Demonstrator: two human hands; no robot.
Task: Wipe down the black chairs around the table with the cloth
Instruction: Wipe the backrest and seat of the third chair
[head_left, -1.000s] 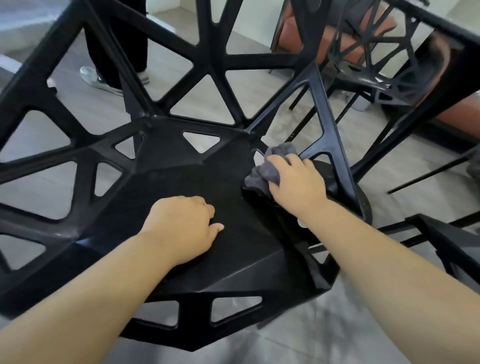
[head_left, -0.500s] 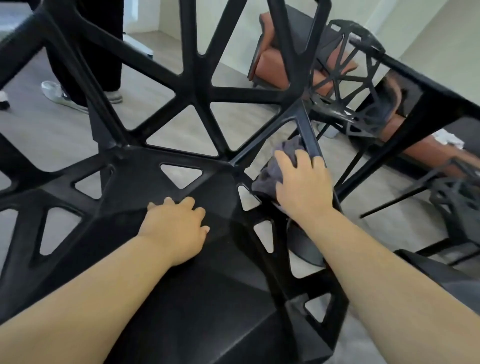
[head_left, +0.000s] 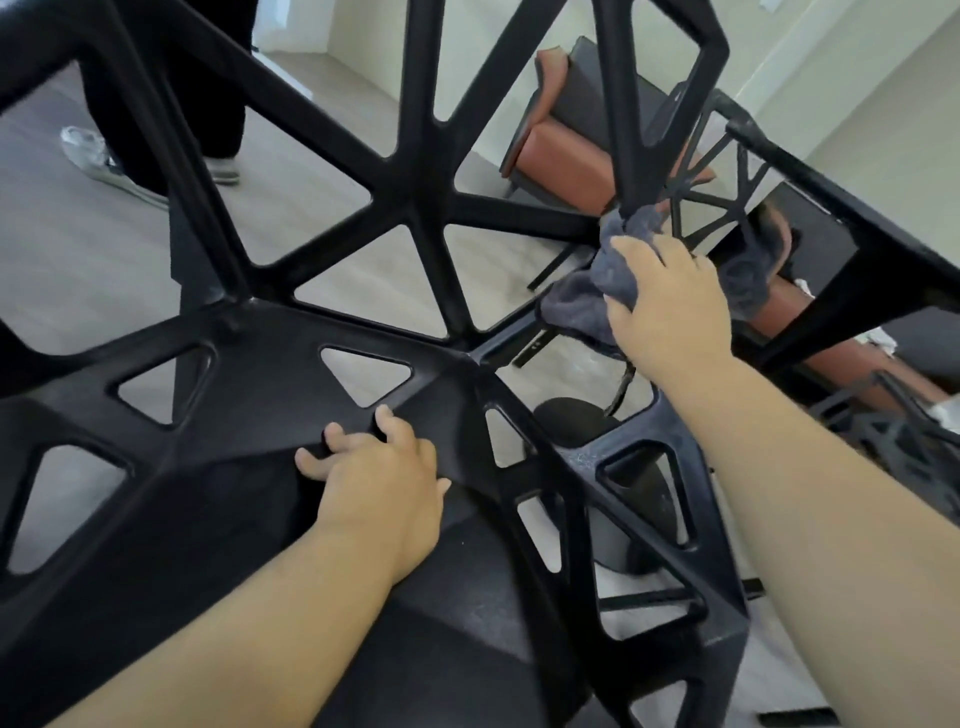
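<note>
A black chair (head_left: 270, 374) with an open lattice of struts fills the head view. My right hand (head_left: 670, 306) grips a bunched grey cloth (head_left: 587, 296) and presses it against the right strut of the chair's back, low on that strut. My left hand (head_left: 379, 483) rests on the rear of the seat, fingers spread and bent lightly against the surface, holding nothing.
A glossy black table (head_left: 852, 218) edge runs along the upper right, with a second black lattice chair (head_left: 727, 171) beyond the cloth. An orange and dark armchair (head_left: 561, 145) stands behind. A person's legs and shoes (head_left: 156, 171) stand on the grey floor at upper left.
My right hand has slid the cloth up from the seat's right rear corner onto the back's right strut. My left hand has shifted forward on the seat and opened its fingers.
</note>
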